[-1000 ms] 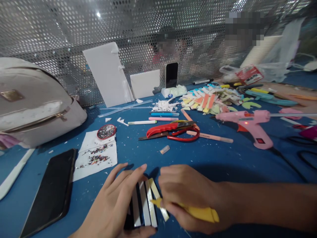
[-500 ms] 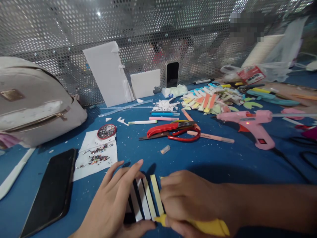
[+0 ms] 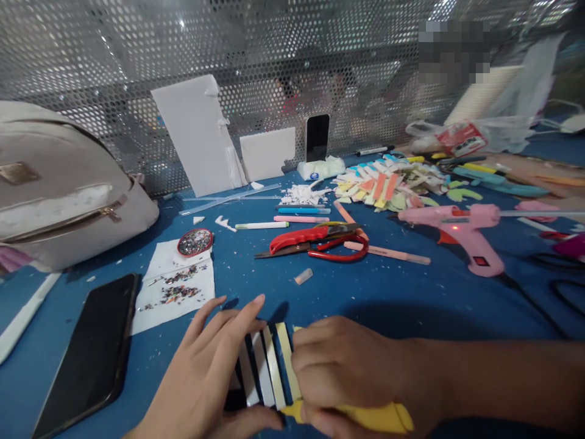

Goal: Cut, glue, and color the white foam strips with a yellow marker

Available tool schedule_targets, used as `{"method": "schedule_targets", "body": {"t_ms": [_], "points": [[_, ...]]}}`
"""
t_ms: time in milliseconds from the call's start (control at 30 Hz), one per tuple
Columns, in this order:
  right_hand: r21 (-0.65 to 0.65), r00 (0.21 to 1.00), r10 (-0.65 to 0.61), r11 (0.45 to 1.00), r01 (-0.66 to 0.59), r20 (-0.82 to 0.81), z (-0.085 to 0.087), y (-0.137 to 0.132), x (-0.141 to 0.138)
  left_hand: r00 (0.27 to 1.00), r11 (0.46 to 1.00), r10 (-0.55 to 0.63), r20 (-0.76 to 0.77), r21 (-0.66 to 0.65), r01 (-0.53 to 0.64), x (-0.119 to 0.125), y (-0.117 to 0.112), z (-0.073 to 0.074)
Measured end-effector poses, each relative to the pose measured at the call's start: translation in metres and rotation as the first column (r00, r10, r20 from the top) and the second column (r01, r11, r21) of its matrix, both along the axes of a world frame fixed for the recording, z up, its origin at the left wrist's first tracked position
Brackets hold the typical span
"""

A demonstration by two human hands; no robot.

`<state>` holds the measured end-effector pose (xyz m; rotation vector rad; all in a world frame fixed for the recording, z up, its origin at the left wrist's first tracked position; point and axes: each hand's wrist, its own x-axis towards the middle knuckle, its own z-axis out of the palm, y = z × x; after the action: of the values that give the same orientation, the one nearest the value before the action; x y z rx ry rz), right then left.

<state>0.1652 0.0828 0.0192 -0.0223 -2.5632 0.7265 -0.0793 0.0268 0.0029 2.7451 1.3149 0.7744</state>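
Observation:
My right hand [image 3: 340, 366] is closed around a yellow marker [image 3: 375, 417], its tip at the lower end of a half-yellow strip [image 3: 273, 366]. My left hand [image 3: 212, 366] lies with fingers spread over the left side of the strips, its thumb by their lower ends and fingertips by the upper ends. White strips [image 3: 262, 369] show between thumb and forefinger, partly hidden by the hand. A yellow strip [image 3: 287, 356] lies just left of my right fist, which hides part of another yellow piece.
Scissors [image 3: 301, 238] with red handles lie ahead of my hands. A pink glue gun [image 3: 457, 228] is at right, its cord trailing. A black phone [image 3: 91, 347] and paper with glitter bits [image 3: 183, 292] lie left. Coloured strips [image 3: 388, 183] are heaped behind.
The marker tip and my right hand have shifted slightly left, along with the whole view. More yellow appears on the strip beside the white ones. My left hand keeps its pose.

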Motion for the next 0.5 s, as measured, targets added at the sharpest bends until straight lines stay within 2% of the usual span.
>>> {"method": "schedule_targets", "body": {"t_ms": [267, 400, 500], "points": [[-0.118, 0.989, -0.096, 0.99, 0.083, -0.113, -0.0005, -0.0021, 0.001, 1.0, 0.999, 0.004, 0.007, -0.042, -0.004, 0.0007, -0.0007, 0.0017], [-0.127, 0.983, -0.184, 0.975, 0.183, 0.007, -0.0014, -0.0038, 0.0008, 1.0, 0.999, 0.017, -0.014, -0.049, -0.018, 0.0023, -0.0013, 0.0027], [-0.158, 0.988, -0.15, 0.976, 0.152, 0.028, -0.003, -0.005, 0.0004, 1.0, 1.0, 0.004, 0.002, -0.018, -0.004, 0.0021, -0.0004, 0.0007]]}}
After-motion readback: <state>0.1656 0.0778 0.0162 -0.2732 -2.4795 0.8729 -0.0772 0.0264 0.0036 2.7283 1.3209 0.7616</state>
